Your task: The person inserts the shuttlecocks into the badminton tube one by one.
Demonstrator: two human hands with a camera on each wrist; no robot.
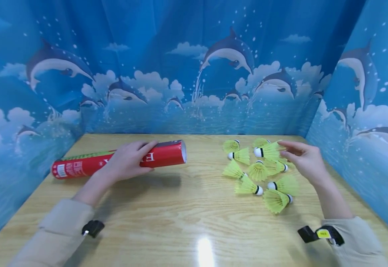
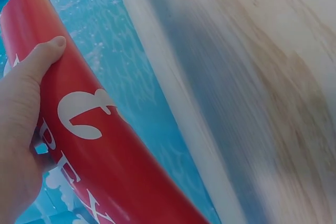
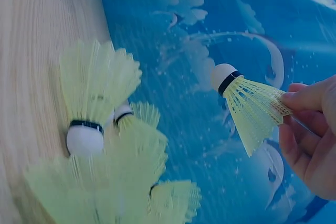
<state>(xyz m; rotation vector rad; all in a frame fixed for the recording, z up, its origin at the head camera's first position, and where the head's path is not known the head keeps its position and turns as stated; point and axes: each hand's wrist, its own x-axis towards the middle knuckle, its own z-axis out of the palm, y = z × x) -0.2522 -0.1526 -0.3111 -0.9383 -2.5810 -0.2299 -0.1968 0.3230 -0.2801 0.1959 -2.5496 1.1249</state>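
A long red tube (image 1: 167, 154) with white lettering is gripped in my left hand (image 1: 127, 159), its open round end facing right. In the left wrist view the thumb lies along the red tube (image 2: 105, 140). My right hand (image 1: 305, 159) pinches a yellow shuttlecock (image 1: 268, 151) by its skirt edge, the white cork pointing left. The right wrist view shows that shuttlecock (image 3: 252, 103) held between thumb and fingers, apart from the pile. Several more yellow shuttlecocks (image 1: 258, 170) lie beneath and around it on the table.
The wooden table (image 1: 180, 222) runs back to a blue dolphin-print curtain (image 1: 167, 74), which also stands along both sides. Two shuttlecocks (image 1: 277, 201) lie nearest the front of the group. Each wrist carries a small black camera (image 1: 93, 228).
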